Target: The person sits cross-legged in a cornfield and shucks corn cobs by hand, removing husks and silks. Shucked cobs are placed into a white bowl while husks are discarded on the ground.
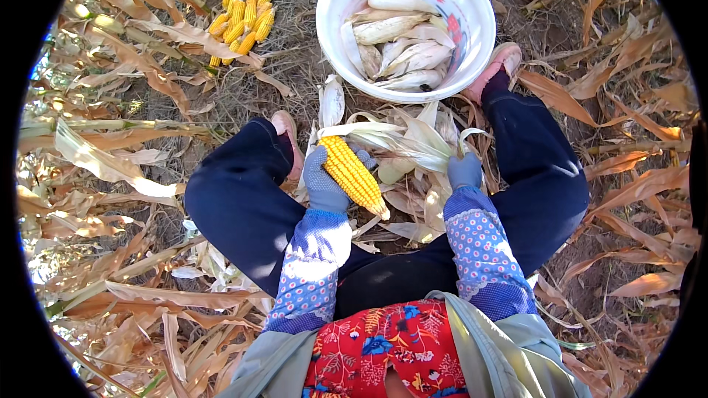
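My left hand [330,179], in a grey dotted work glove, is closed around a yellow ear of corn [354,174] whose bare kernels show and whose tip points down towards me. Pale husk leaves [412,141] stretch from the ear's base across to my right hand [464,170]. That hand, in a grey glove too, grips the husk at its right end. Beyond both hands stands a white plastic basin [326,38] holding several ears in their husks [415,58]. Husk leaves lie on the ground beneath my hands.
A pile of husked yellow ears [243,22] lies on the ground at the upper left. Dry corn stalks and leaves [110,177] spread on both sides. My bent legs flank the husks, with pink shoes [500,66] near the basin.
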Demonstrator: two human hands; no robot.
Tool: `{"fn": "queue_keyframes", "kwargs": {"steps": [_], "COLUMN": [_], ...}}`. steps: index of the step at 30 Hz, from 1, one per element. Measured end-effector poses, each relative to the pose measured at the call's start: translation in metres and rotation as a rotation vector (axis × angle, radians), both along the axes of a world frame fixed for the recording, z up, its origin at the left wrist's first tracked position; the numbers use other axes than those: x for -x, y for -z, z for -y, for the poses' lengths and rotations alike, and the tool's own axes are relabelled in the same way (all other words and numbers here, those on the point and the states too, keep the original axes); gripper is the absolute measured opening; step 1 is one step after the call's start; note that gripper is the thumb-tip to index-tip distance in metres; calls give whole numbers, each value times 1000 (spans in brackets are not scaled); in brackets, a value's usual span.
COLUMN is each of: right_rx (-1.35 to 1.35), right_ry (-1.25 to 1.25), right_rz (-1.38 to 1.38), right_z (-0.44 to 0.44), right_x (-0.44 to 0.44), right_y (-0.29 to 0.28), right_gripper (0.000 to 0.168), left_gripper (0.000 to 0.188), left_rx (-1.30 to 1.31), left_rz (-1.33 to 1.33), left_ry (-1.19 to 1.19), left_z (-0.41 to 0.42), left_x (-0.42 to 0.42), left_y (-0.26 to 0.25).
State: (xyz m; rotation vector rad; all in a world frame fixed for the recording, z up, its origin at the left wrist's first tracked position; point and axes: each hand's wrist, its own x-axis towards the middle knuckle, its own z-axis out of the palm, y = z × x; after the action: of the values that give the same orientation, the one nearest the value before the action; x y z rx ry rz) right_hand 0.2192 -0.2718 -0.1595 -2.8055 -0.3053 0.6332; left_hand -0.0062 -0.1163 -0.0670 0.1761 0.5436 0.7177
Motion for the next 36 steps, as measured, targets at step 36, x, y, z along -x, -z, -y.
{"fn": "queue_keyframes", "kwargs": {"steps": [36], "right_rx": [-941], "right_ry": [-197], "right_rz": [-621], "right_z": [-35], "right_x": [31], "right_y": [-143], "right_gripper": [28], "left_gripper": [57], "left_rx": [-741], "left_rz": [-735], "left_ry": [450], "left_z": [35], "left_x": [-19], "left_y": [5]}}
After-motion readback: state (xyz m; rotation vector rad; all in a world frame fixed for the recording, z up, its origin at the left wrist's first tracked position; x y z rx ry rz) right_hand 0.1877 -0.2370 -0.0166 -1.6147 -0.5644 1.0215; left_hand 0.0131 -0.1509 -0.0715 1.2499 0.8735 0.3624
